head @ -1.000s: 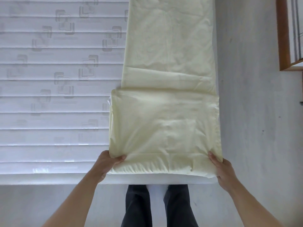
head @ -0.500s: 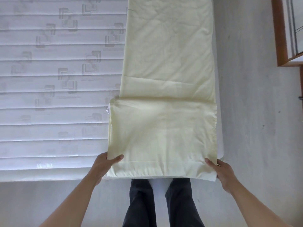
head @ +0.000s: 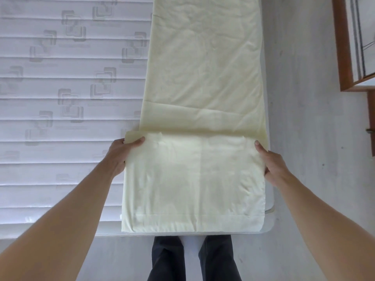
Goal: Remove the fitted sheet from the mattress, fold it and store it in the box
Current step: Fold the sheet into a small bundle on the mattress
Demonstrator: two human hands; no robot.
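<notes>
The mattress (head: 67,122) fills most of the room in front of me, bare and quilted, so the sheet is plainly already off it. Along its right side lies the sheet (head: 203,98), pale yellow, narrowed into one long strip that runs away from the person, laid flat there, I'd say, because the mattress makes a handy folding table. The near end of the strip is doubled over into a thicker rectangular pad that reaches the foot of the mattress.

The person stands at that foot edge with both arms stretched out. The left hand (head: 118,157) pinches the far left corner of the pad, thumb on top and fingers tucked beneath. The right hand (head: 271,164) grasps the pad's right edge near its far corner, thumb lying on the cloth. Holding both far corners like this looks like readiness to turn the pad over again up the strip.

The strip's far end runs out of view at the top, so how much remains to fold I cannot tell. No box is in sight. A wooden frame (head: 345,57) at the right is cut off.
</notes>
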